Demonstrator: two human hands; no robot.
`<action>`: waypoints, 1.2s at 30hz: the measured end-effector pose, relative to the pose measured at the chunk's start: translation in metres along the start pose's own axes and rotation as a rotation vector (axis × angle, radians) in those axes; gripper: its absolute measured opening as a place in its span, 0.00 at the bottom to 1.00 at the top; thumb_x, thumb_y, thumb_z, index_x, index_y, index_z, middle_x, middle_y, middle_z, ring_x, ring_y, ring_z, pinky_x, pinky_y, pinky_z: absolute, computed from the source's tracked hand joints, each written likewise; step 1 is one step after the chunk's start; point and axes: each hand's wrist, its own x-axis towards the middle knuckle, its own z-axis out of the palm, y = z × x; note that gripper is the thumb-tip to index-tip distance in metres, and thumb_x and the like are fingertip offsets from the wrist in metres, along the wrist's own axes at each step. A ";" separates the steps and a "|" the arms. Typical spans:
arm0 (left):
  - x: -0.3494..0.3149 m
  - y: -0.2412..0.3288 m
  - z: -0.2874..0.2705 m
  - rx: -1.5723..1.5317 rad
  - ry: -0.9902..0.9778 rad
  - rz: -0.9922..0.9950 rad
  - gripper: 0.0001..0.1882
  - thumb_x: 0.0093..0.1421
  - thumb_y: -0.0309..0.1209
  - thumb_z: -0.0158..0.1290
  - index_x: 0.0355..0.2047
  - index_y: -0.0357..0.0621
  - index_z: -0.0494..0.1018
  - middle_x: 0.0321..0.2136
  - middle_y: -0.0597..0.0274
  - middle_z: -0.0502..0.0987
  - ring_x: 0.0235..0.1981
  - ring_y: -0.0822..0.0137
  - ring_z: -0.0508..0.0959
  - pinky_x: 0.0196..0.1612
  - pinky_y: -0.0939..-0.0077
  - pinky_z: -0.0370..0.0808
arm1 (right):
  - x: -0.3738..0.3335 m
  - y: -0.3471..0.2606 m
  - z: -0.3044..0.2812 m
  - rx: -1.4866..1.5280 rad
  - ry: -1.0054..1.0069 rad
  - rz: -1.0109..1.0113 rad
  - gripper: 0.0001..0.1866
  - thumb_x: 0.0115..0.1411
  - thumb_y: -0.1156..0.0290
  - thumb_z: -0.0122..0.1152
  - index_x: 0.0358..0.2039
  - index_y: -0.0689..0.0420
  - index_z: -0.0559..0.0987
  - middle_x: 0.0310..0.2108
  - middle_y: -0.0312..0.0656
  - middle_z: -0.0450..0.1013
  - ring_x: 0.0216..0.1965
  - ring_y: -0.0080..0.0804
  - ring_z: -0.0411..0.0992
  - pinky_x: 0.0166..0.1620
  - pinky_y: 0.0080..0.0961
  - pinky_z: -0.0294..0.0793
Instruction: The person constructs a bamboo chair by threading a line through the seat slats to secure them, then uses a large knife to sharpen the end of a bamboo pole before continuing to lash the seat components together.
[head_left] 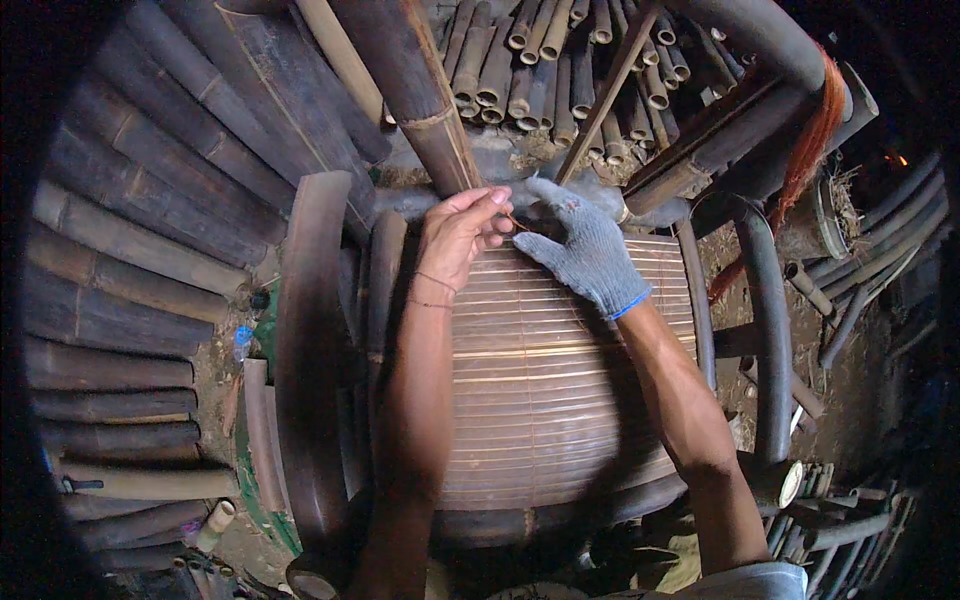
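Observation:
A panel of thin light bamboo slats [560, 380] lies in a dark curved bamboo frame [310, 350] in front of me. My bare left hand [460, 235] rests at the panel's far edge, fingers pinched on a thin strip or cord beside a thick dark bamboo pole [420, 90]. My right hand [585, 250], in a grey knit glove with a blue cuff, sits just to the right, its fingers closed at the same spot on the far edge. What exactly the fingers pinch is too small to tell.
Dark bamboo poles [140, 240] lie stacked at the left. A pile of cut bamboo tubes [560, 60] stands end-on at the back. Bent dark bamboo pieces [770, 330] and an orange fibre bundle [815, 140] are at the right, over dirt ground.

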 end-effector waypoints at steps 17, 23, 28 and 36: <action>-0.052 0.058 0.059 0.978 0.311 0.759 0.19 0.58 0.22 0.51 0.51 0.41 0.74 0.44 0.57 0.79 0.30 0.73 0.78 0.34 0.77 0.75 | 0.012 0.027 -0.035 -0.355 -0.066 -0.177 0.15 0.62 0.59 0.54 0.28 0.58 0.78 0.29 0.50 0.75 0.33 0.52 0.74 0.38 0.44 0.72; -0.014 0.008 0.053 0.487 -0.165 0.259 0.18 0.64 0.27 0.53 0.54 0.40 0.71 0.41 0.58 0.79 0.25 0.78 0.76 0.24 0.83 0.73 | 0.014 0.022 -0.027 -0.276 -0.008 -0.258 0.13 0.61 0.60 0.54 0.29 0.56 0.78 0.28 0.48 0.74 0.32 0.51 0.74 0.37 0.43 0.71; 0.006 -0.022 0.027 0.371 -0.143 0.095 0.15 0.62 0.30 0.56 0.48 0.39 0.75 0.34 0.58 0.80 0.21 0.77 0.75 0.21 0.84 0.72 | 0.007 0.044 -0.012 -0.110 0.035 -0.109 0.11 0.61 0.63 0.55 0.29 0.59 0.77 0.27 0.50 0.73 0.34 0.50 0.73 0.38 0.42 0.70; 0.012 -0.041 0.008 0.293 0.025 0.093 0.12 0.61 0.30 0.58 0.43 0.37 0.77 0.31 0.59 0.81 0.24 0.73 0.79 0.24 0.82 0.77 | 0.003 0.049 0.015 -0.193 0.235 -0.042 0.10 0.63 0.65 0.55 0.31 0.59 0.77 0.30 0.50 0.74 0.35 0.51 0.72 0.41 0.42 0.70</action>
